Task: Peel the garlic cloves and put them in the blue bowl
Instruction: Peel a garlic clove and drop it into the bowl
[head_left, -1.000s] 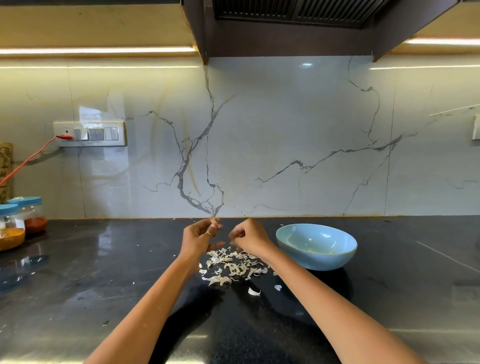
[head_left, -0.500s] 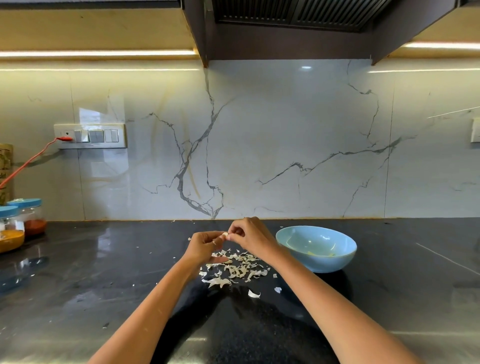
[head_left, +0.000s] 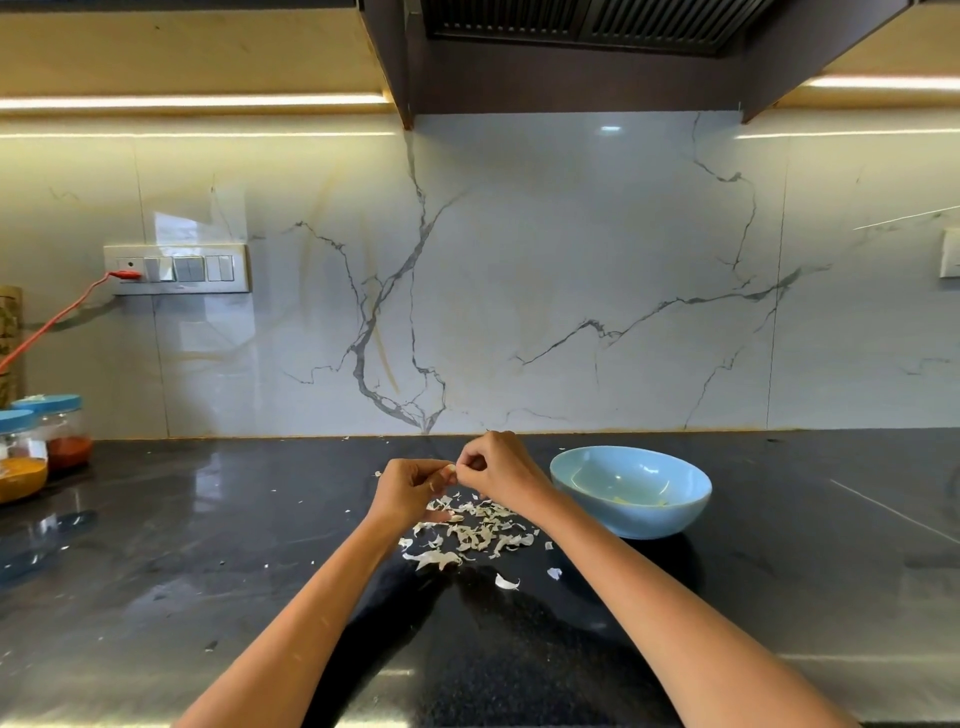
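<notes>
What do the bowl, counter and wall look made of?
Bowl: probably glazed ceramic, smooth pale blue with soft highlights. Counter: polished dark stone, likely granite, speckled and mirror-like. Wall: glossy white marble or marble-look tile, grey veins, vertical seams.

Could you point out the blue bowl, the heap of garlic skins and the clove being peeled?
blue bowl (head_left: 675, 512): head view, on its outer front wall.
garlic skins (head_left: 480, 532): head view, middle of the heap on the counter.
garlic clove (head_left: 450, 470): head view, the pale bit showing between both hands' fingertips.
</notes>
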